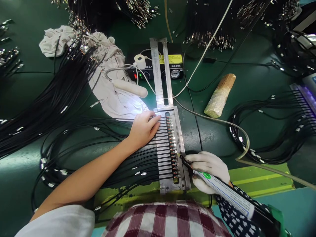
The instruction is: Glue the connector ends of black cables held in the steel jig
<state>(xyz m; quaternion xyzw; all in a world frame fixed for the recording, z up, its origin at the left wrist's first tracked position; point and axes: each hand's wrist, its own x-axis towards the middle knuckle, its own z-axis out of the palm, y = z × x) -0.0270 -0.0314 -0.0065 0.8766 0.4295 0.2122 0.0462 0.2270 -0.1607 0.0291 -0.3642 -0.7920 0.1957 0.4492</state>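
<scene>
My bare left hand [143, 129] lies at the upper end of a slotted metal jig [161, 190]. Its thumb and fingertips are drawn together on a black cable [128, 120] there; the fingers partly hide the contact. Several black cables lie side by side in the jig's slots, their bared copper-coloured ends and metal connectors [175, 161] in a column along its right side. In a white glove, my right hand [209, 169] grips a labelled dispensing syringe [225, 194] with a green dot. Its black tip points up-left, close to the lower connectors at the jig's right edge.
Behind the jig stands a black dispenser controller [175, 65] with a gauge, crossed by a metal arm [155, 59]. A lit lamp [129, 88] hangs over a white cloth [111, 102]. Cable bundles [49, 92] lie left; a wrapped block [219, 95] and hose [217, 120] are right.
</scene>
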